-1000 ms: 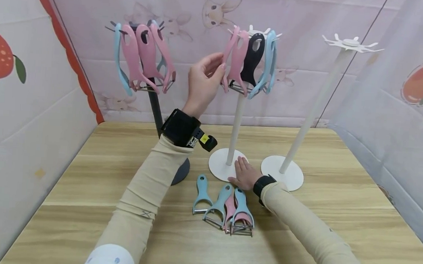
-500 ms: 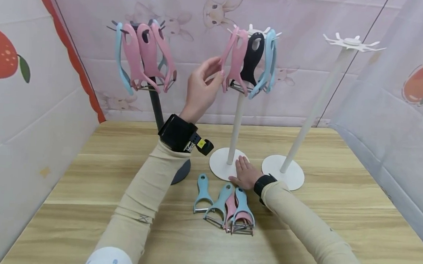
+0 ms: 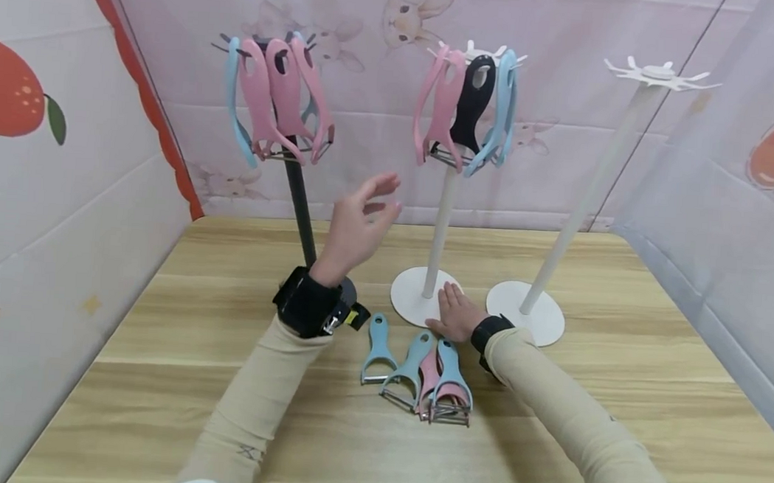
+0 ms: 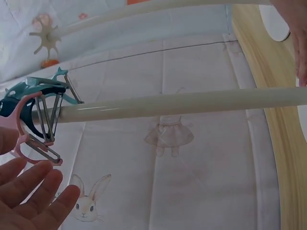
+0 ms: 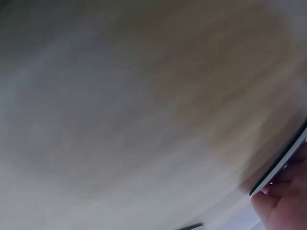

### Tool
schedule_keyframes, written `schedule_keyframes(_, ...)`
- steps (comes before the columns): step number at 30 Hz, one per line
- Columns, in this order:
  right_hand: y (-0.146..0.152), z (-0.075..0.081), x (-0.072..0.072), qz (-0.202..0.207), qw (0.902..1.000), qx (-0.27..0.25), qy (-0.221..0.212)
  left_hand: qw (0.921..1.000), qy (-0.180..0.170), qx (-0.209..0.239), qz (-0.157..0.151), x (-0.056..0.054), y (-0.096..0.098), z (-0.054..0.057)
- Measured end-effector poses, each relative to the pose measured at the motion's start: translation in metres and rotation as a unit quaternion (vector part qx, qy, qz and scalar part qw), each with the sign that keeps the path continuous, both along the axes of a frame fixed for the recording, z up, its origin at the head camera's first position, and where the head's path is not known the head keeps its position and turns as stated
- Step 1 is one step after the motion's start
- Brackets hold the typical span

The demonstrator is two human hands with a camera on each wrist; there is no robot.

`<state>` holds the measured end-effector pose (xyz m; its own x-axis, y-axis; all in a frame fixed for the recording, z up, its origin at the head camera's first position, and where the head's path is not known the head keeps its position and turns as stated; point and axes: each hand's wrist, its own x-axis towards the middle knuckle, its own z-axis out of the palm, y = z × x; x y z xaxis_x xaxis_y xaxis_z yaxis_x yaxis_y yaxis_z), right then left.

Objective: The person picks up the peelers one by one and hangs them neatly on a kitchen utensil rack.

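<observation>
My left hand (image 3: 356, 228) is in the air between the dark stand (image 3: 302, 214) and the middle white stand (image 3: 442, 226), thumb and fingers apart, holding nothing. Pink peelers (image 3: 445, 105), a black peeler (image 3: 473, 103) and light blue peelers (image 3: 501, 115) hang from the middle stand's hooks. In the left wrist view the loose fingers (image 4: 41, 191) are near a pink peeler (image 4: 19, 122). My right hand (image 3: 458, 316) rests on the middle stand's round base (image 3: 410, 295). Just in front of it, light blue peelers (image 3: 379, 344) and pink ones lie on the table, partly overlapping.
Pink and light blue peelers (image 3: 283, 91) also hang on the dark stand at the left. At the right, another white stand (image 3: 579, 201) has bare hooks. The wooden table (image 3: 152, 375) is bounded by printed cloth walls (image 3: 353, 143) at the back and sides.
My left hand has let go of the leftmost pink peeler on the middle stand and moved down and away from it. The right hand stays on the base. The head view has shifted slightly.
</observation>
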<state>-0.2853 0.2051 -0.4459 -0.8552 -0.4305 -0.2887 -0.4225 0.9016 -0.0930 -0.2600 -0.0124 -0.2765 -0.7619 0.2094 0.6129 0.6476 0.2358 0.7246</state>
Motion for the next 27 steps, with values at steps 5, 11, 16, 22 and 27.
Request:
schedule_keyframes(5, 0.003, -0.004, -0.007, 0.003, 0.9999, -0.015, -0.008, 0.9958, 0.016, -0.079, -0.043, 0.013, -0.009, -0.017)
schedule_keyframes(11, 0.001, 0.003, -0.008, -0.004, 0.9997, -0.024, -0.008, 0.9853, 0.03, -0.158, -0.057, 0.022, -0.016, -0.038)
schedule_keyframes(16, -0.003, 0.025, 0.009, -0.008, 0.9981, -0.059, 0.019, 0.98, 0.036, -0.19, -0.048, 0.029, -0.022, -0.053)
schedule_keyframes(22, 0.005, 0.046, 0.039, -0.029, 0.9897, -0.12, 0.073, 0.971, 0.042, -0.235, -0.014, 0.041, -0.024, -0.066)
schedule_keyframes(27, 0.011, 0.055, 0.063, -0.017, 0.9783, -0.155, 0.137, 0.9657, 0.057, -0.253, 0.007, 0.05, -0.025, -0.074)
